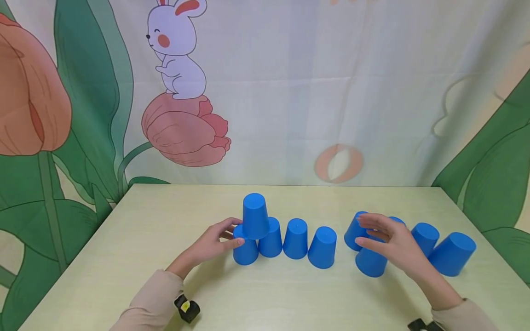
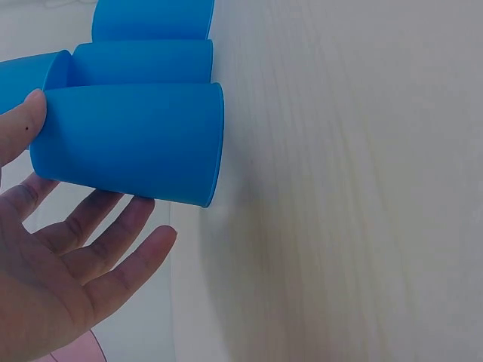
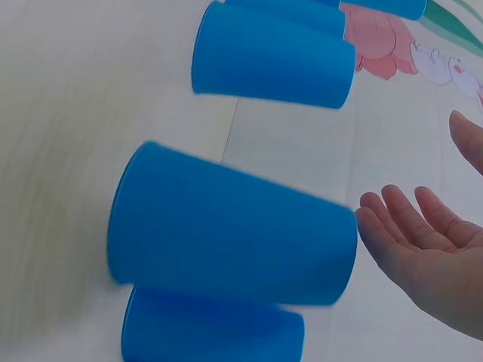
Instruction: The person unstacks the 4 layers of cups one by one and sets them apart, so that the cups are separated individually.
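Note:
Beside the left end of a row of upside-down blue cups is my left hand (image 1: 213, 241). Its thumb is in front of the end cup (image 1: 245, 253) and its fingers reach behind; in the left wrist view the fingers (image 2: 113, 230) are loosely extended along that cup's side. Another blue cup (image 1: 255, 216) stands upside down on top, bridging the end cup and its neighbour (image 1: 271, 239). My right hand (image 1: 391, 239) hovers over the right-hand cups with fingers spread and nothing held. In the right wrist view, its fingertips are close to the small end of a cup (image 3: 234, 226).
Two more blue cups, one (image 1: 296, 239) and another (image 1: 322, 248), continue the row. Several cups stand at the right, among them a front one (image 1: 371, 264) and a tilted-looking outer one (image 1: 453, 253). A printed curtain (image 1: 273, 115) hangs behind the pale table (image 1: 265, 299).

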Demonstrator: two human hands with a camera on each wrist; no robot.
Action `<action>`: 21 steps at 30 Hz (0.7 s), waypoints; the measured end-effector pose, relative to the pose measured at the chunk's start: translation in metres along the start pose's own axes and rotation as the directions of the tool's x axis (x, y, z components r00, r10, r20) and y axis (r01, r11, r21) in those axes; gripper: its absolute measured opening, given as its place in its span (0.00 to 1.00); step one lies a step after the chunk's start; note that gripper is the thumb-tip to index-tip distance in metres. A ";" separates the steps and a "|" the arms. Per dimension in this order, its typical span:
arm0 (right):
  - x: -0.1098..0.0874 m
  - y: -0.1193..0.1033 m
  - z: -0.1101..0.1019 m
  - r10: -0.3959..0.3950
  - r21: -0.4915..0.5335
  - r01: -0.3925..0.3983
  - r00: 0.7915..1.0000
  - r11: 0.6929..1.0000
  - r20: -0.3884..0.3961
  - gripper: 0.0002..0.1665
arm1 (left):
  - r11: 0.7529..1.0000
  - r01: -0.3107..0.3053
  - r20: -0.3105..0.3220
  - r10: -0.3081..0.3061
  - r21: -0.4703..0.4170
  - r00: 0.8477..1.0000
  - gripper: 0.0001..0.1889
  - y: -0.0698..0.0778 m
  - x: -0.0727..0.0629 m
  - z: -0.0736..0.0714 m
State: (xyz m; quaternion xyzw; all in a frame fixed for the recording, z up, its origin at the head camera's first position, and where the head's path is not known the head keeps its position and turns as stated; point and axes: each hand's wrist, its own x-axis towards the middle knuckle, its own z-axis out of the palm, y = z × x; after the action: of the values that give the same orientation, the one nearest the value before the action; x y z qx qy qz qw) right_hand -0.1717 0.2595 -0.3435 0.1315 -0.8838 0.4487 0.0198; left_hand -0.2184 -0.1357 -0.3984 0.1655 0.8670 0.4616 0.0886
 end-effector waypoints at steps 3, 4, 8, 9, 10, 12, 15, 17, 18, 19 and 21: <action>0.004 -0.004 0.005 -0.011 0.007 0.011 1.000 1.000 0.010 0.35 | 1.000 -0.002 0.002 0.002 0.000 1.000 0.26 0.000 0.000 0.000; 0.006 -0.005 0.006 -0.014 0.010 0.013 1.000 1.000 0.011 0.35 | 1.000 -0.002 0.003 0.002 0.000 1.000 0.26 0.000 0.001 0.000; 0.009 -0.010 0.012 -0.030 0.015 0.030 0.999 0.999 0.014 0.35 | 1.000 -0.003 0.004 0.003 0.000 1.000 0.26 0.002 0.001 0.000; 0.010 -0.011 0.013 -0.036 0.016 0.036 0.999 0.999 0.014 0.35 | 1.000 -0.002 0.004 0.002 0.001 1.000 0.26 0.002 0.001 0.000; 0.011 -0.013 0.015 -0.039 0.019 0.039 0.999 0.999 0.013 0.34 | 1.000 -0.002 0.005 0.002 0.001 1.000 0.26 0.002 0.001 0.000; 0.012 -0.015 0.018 -0.045 0.027 0.044 0.999 0.999 0.012 0.34 | 1.000 -0.001 0.005 0.001 0.001 1.000 0.26 0.002 0.001 0.000; 0.014 -0.016 0.023 -0.055 0.030 0.055 0.998 0.998 0.008 0.33 | 1.000 0.000 0.004 0.000 0.001 1.000 0.25 0.003 0.000 0.000; 0.017 -0.017 0.026 -0.065 0.035 0.065 0.998 0.997 0.009 0.33 | 1.000 0.000 0.003 0.000 -0.001 1.000 0.25 0.003 -0.001 0.000; 0.018 -0.017 0.028 -0.072 0.033 0.072 0.997 0.997 0.010 0.33 | 1.000 0.000 0.003 0.000 -0.003 1.000 0.26 0.003 -0.001 0.000; 0.019 -0.018 0.029 -0.082 0.039 0.081 0.997 0.996 0.012 0.32 | 1.000 -0.001 0.004 0.001 -0.005 1.000 0.26 0.003 -0.001 0.000; 0.022 -0.019 0.032 -0.103 0.054 0.102 0.995 0.993 0.019 0.32 | 1.000 0.000 0.005 0.000 -0.009 1.000 0.26 0.003 -0.001 0.000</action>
State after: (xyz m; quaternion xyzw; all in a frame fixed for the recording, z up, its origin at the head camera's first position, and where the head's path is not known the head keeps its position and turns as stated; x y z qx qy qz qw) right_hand -0.1857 0.2185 -0.3446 0.1818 -0.8639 0.4688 0.0298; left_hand -0.2169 -0.1350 -0.3959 0.1661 0.8648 0.4649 0.0916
